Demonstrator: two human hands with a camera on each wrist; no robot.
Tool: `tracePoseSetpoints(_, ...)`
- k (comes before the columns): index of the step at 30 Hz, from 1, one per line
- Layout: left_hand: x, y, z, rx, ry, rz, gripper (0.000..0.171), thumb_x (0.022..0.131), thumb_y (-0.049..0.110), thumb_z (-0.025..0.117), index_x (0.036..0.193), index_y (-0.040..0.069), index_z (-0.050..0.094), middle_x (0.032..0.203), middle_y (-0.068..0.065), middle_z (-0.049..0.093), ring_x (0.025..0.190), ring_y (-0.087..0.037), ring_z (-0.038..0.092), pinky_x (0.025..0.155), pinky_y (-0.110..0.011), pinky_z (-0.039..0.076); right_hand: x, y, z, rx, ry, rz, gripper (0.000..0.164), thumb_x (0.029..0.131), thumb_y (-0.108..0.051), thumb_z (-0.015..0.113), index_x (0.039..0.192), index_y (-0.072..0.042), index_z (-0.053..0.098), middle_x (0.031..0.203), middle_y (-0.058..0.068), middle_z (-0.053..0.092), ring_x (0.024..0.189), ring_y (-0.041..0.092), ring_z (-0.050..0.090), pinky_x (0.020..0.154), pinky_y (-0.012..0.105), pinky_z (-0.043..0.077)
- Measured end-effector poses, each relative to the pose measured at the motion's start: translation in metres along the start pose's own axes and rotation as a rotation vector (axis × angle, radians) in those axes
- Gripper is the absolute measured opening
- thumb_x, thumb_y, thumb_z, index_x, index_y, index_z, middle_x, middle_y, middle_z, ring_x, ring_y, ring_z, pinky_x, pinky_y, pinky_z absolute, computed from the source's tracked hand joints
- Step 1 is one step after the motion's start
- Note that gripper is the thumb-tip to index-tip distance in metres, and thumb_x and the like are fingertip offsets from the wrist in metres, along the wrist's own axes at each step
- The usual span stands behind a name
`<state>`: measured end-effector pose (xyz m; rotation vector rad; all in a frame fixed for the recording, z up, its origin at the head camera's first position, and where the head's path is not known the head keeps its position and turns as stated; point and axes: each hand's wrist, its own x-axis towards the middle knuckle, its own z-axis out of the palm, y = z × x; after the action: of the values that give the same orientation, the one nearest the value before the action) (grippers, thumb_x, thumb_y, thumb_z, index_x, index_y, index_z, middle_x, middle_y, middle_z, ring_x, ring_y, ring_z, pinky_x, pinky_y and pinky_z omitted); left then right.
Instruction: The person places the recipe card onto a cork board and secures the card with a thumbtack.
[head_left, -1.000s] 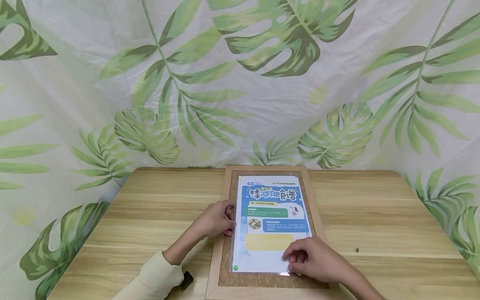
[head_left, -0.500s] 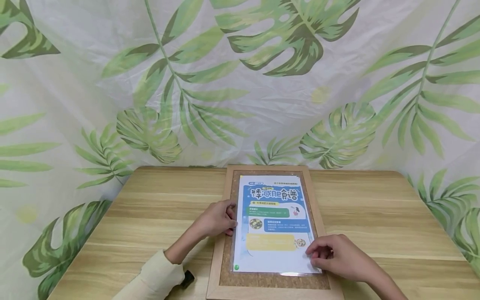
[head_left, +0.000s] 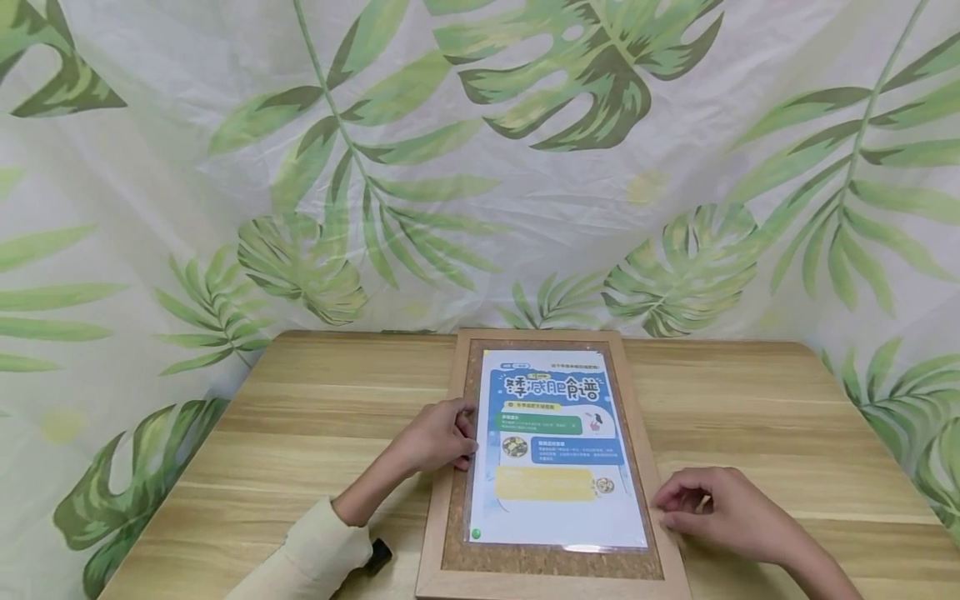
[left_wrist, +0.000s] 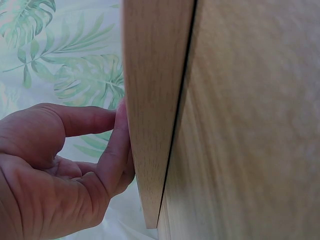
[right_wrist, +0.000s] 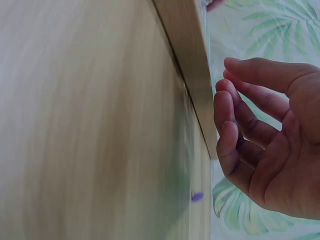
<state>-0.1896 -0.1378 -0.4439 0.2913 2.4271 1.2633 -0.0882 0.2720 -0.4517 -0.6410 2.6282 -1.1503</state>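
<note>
A cork board in a light wooden frame lies flat, bearing a printed sheet in a clear sleeve. At the sheet's lower left corner sits a green pushpin. My left hand rests at the board's left side, thumb and fingertips at the sheet's left edge; the left wrist view shows its bent fingers against the frame. My right hand is by the frame's right side, fingers loosely bent with nothing between them. Past it on the table lies a purple pushpin, hidden in the head view.
The wooden table extends to both sides of the board. Behind it hangs a leaf-patterned cloth. A small black object shows beside the left cuff.
My right hand has moved right, from over the sheet's lower right part to beyond the frame's right side, uncovering the sheet's corner. My left hand has kept its place on the board.
</note>
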Motion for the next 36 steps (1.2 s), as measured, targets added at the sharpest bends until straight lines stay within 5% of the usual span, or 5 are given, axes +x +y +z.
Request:
tracePoseSetpoints(19, 0.001, 0.000, 0.000, 0.003, -0.004, -0.004, 0.062, 0.094, -0.008, 0.074, 0.151, -0.011, 0.049, 0.095, -0.013, 0.065, 0.064, -0.017, 0.069, 0.060, -0.032, 0.066, -0.021, 0.043, -0.038, -0.152, 0.045, 0.064, 0.024, 0.087, -0.012, 0.088, 0.108, -0.014, 0.078, 0.102, -0.006, 0.077, 0.089, -0.008, 0.061, 0.066, 0.019, 0.052)
tracePoseSetpoints(36, 0.001, 0.001, 0.000, -0.002, -0.004, -0.016, 0.063, 0.094, -0.008, 0.074, 0.152, -0.011, 0.048, 0.096, -0.013, 0.064, 0.064, -0.018, 0.069, 0.060, -0.032, 0.066, -0.024, 0.061, -0.040, -0.122, 0.027, -0.053, 0.020, 0.088, 0.004, 0.081, 0.103, -0.008, 0.078, 0.090, -0.012, 0.074, 0.081, -0.007, 0.061, 0.062, 0.020, 0.055)
